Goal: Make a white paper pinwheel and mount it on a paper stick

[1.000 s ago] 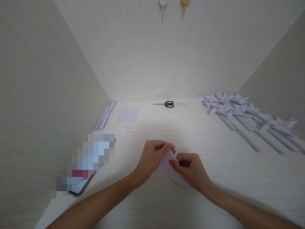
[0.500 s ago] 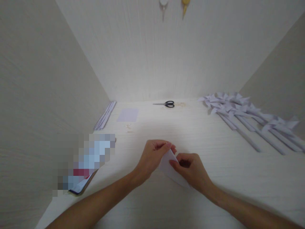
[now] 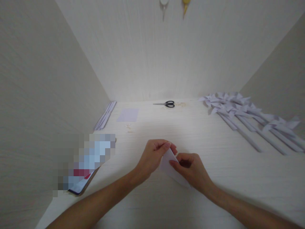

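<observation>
Between my hands is a folded sheet of pale lilac paper (image 3: 172, 170), held over the near middle of the table. My left hand (image 3: 156, 156) pinches its upper corner between thumb and fingers. Along the right-hand folded edge, my right hand (image 3: 190, 168) grips the paper, its thumb on the front face and its other fingers curled behind. Part of the sheet is covered by both hands. Farther off to the left, a flat square of lilac paper (image 3: 128, 115) lies on the table, with small pale scraps (image 3: 129, 128) just in front of it.
Black-handled scissors (image 3: 169, 104) lie near the back wall beside tiny tan bits (image 3: 180, 104). Several paper pinwheels on sticks (image 3: 231, 106) are heaped at right. Rolled paper sticks (image 3: 105, 115) rest at back left, and a partly blurred phone (image 3: 82, 184) lies by the left wall.
Almost nothing differs. Both hands keep their hold on the folded paper in the same place, and the objects on the table have not moved.
</observation>
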The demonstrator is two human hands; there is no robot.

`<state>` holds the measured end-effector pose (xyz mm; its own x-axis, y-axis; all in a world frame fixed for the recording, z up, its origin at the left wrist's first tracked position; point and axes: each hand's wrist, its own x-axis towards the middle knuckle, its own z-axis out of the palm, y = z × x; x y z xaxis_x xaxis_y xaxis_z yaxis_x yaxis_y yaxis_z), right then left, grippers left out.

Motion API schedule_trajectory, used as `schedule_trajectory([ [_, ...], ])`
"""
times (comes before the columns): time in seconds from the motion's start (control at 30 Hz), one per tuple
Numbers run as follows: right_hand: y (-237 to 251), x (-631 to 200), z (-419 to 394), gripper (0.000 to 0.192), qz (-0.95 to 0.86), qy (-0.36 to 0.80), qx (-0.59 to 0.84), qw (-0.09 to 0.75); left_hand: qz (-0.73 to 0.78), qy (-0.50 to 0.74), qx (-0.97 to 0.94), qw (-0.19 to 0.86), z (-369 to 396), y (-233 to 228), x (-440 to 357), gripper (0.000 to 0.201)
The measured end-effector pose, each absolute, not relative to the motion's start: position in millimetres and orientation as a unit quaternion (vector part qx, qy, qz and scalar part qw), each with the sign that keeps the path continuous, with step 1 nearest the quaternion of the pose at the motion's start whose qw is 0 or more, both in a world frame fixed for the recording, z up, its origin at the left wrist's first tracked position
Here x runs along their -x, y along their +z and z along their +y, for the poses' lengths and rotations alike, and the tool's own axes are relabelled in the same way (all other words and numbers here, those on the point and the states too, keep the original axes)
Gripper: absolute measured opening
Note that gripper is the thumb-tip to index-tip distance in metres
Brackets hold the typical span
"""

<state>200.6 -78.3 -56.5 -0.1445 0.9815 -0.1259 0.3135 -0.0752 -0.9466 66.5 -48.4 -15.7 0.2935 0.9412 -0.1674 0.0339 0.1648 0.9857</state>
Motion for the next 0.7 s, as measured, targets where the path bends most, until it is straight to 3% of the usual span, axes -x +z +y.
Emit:
schedule_trajectory([
  [0.4,-57.7,-202.5,-75.7,0.029,-0.583,0.515,0.522,0.351,0.484,0.355,-0.478,0.641,-46.8,-16.5,-62.0,0.020],
  [0.6,-58.0,-205.6,-72.1,0.030,-0.550,0.584,0.489,0.343,0.421,0.299,-0.402,0.756,-41.5,-18.5,-56.4,0.021],
  [0.7,-57.9,-206.8,-70.2,0.031,-0.523,0.597,0.498,0.350,0.416,0.321,-0.408,0.747,-42.1,-20.4,-58.3,0.022],
])
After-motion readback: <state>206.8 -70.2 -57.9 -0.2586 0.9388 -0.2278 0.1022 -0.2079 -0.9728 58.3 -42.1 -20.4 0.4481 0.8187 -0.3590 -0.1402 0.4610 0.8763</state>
